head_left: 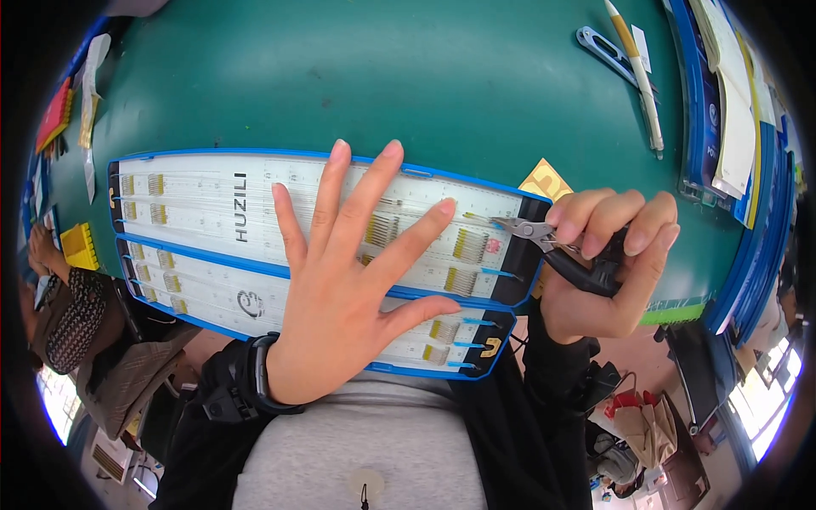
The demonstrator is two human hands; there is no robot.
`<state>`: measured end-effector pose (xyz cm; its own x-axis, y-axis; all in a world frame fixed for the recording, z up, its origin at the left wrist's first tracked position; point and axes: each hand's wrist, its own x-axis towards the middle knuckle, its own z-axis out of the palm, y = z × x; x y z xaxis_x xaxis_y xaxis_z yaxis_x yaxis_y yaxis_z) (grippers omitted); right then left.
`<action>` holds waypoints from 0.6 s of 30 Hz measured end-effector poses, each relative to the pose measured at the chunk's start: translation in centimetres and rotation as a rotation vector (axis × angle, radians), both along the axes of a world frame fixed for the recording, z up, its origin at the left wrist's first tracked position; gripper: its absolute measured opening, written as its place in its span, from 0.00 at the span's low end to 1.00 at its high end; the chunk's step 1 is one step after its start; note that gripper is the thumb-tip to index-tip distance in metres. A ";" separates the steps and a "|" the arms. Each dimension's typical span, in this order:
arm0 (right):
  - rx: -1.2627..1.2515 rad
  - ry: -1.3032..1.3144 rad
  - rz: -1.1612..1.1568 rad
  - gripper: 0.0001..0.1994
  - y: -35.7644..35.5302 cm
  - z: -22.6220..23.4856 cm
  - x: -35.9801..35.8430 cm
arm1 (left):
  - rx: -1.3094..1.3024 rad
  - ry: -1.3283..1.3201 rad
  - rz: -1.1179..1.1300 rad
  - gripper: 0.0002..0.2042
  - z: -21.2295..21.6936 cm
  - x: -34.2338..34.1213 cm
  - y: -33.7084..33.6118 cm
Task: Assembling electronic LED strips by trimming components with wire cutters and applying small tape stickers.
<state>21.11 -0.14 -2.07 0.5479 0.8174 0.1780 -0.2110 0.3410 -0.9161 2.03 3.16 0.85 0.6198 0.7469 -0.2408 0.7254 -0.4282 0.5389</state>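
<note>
Spread open on the table is a long, hinged fishing-rig case (280, 153) with blue rims and white panels. Fine lines run along both halves, with rows of small yellowish pins and blue-tipped ends near the right. My left hand (336, 276) lies across the middle, its fingers apart and holding nothing. My right hand (625, 246) is closed round small black-handled nippers (529, 229) at the case's upper right end. Their metal tips are at a small blue piece beside the black end strip; whether they grip it is too small to tell.
Partly under the case's right end lies a yellow card (546, 178). A pen (637, 68) and a light-blue tool (605, 55) rest at far right, beside stacked blue folders (697, 110). A yellow object (79, 246) sits at left, near another person's arm (76, 297).
</note>
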 end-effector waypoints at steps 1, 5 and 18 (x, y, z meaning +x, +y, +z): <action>0.023 0.050 0.017 0.15 -0.1 -0.2 0.0 | 0.003 -0.005 0.002 0.34 -0.1 0.0 -0.1; 0.029 0.057 0.030 0.15 -0.2 -0.3 -0.1 | 0.008 -0.011 0.006 0.34 -0.2 -0.2 0.0; -0.001 0.032 0.025 0.16 -0.3 -0.1 0.1 | -0.013 -0.031 0.014 0.35 -0.3 0.0 0.0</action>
